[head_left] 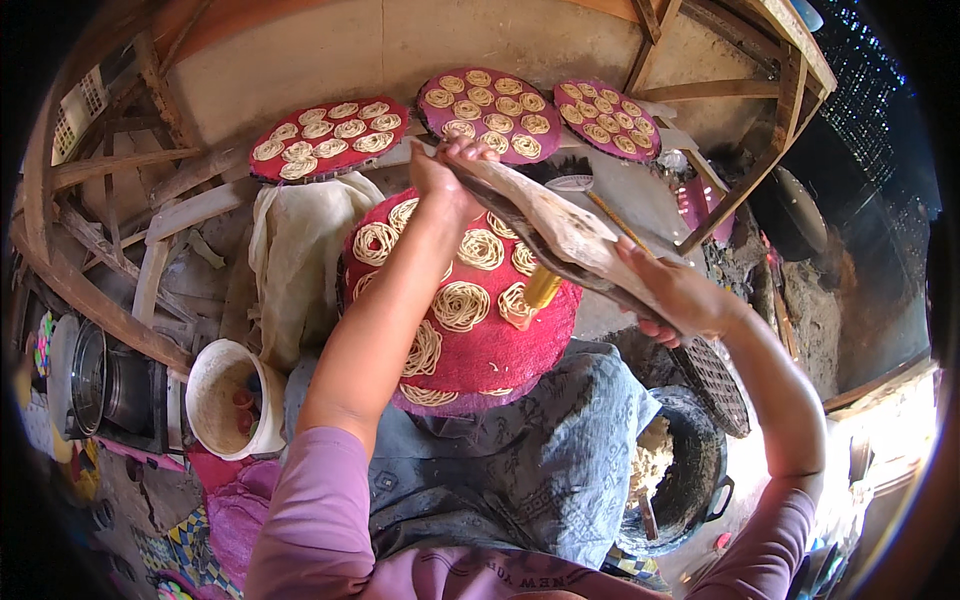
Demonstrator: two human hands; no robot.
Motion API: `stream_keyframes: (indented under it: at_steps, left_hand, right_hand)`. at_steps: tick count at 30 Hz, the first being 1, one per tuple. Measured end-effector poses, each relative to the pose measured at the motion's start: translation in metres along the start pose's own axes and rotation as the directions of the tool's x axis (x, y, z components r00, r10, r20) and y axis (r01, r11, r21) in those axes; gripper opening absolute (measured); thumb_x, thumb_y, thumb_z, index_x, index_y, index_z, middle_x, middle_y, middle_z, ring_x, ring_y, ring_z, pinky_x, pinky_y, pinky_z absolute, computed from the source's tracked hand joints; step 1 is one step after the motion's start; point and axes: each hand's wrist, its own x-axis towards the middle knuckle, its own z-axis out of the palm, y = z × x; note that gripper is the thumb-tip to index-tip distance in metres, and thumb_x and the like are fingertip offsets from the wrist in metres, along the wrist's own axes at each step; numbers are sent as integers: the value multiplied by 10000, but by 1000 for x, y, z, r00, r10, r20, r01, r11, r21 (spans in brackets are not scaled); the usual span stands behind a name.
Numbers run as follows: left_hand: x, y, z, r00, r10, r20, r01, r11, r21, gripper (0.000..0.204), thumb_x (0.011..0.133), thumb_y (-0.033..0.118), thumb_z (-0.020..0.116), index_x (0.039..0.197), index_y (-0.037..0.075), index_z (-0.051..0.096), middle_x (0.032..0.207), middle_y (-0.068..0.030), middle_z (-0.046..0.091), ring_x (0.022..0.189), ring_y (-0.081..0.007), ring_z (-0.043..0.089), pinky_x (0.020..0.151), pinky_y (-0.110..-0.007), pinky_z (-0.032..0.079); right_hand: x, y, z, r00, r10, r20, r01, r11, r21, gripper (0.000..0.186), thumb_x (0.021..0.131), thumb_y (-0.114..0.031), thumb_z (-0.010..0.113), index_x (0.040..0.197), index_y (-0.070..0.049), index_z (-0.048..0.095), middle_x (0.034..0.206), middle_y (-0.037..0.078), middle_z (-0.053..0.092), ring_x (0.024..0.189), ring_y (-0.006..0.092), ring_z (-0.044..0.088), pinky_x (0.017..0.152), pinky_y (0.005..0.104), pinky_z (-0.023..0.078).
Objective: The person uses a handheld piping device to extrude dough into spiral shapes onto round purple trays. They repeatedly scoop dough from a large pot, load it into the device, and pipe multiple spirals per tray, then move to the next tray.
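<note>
Both of my hands grip a wooden hand press (565, 222), a pair of long pale and dark wooden bars held slantwise. My left hand (452, 170) is closed round its far left end. At the near right end my right hand (682, 296) is wrapped round the bars. A brass-coloured tube (543, 287) points down from beneath the press, over a coiled dough nest (514, 303). Under it, a round red cloth-covered tray (505, 352) rests by my lap. Several pale coiled strand nests (461, 306) lie on this tray, partly hidden by my left forearm.
Three round trays of nests stand behind: a red tray (330, 165), a purple tray (432, 118) and a smaller tray (648, 147). A white bucket (208, 400) sits left. At right is a dark pan (700, 470) with pale dough (653, 455). Wooden beams (110, 290) frame the left side.
</note>
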Motion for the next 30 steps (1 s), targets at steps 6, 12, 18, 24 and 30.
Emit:
stream_keyframes:
  at_steps: [6,12,18,24,30]
  left_hand:
    - [-1,6,31,999,39,-27,-37,997,70,611,966,611,135,696,133,402,525,32,312,499,-131,331,558,-326,338]
    - [-15,-5,13,996,27,-83,-20,996,88,566,977,570,175,692,134,397,513,50,300,465,-125,323,557,-324,345]
    - [0,-31,9,993,-48,-112,61,992,109,675,966,641,152,774,87,487,559,-8,362,540,-187,402,606,-355,399]
    - [-41,-27,-34,952,-152,-264,250,-109,962,776,950,683,191,1401,107,450,1270,-29,588,1178,-147,477,1021,-376,322]
    - [-60,-46,-69,727,-577,-372,246,-287,926,792,967,662,198,1429,49,397,1410,-132,471,1318,-189,422,1108,-340,284]
  right_hand:
    - [5,-4,11,985,-101,-143,96,995,-40,772,930,-710,288,988,-24,636,559,43,501,463,120,504,430,286,422]
    - [-6,22,15,990,-74,-117,73,997,-12,776,937,-699,295,960,-2,636,570,42,502,458,123,481,442,295,415]
    - [11,45,16,961,-73,-268,74,997,-4,758,942,-686,314,951,-4,645,587,45,528,523,136,539,486,303,433]
    - [17,78,19,957,-179,-230,209,972,112,712,964,-637,336,911,11,626,581,39,520,513,132,517,492,301,414]
    - [17,89,21,942,-243,-232,287,941,177,705,973,-619,338,924,27,616,577,38,510,504,127,505,487,299,406]
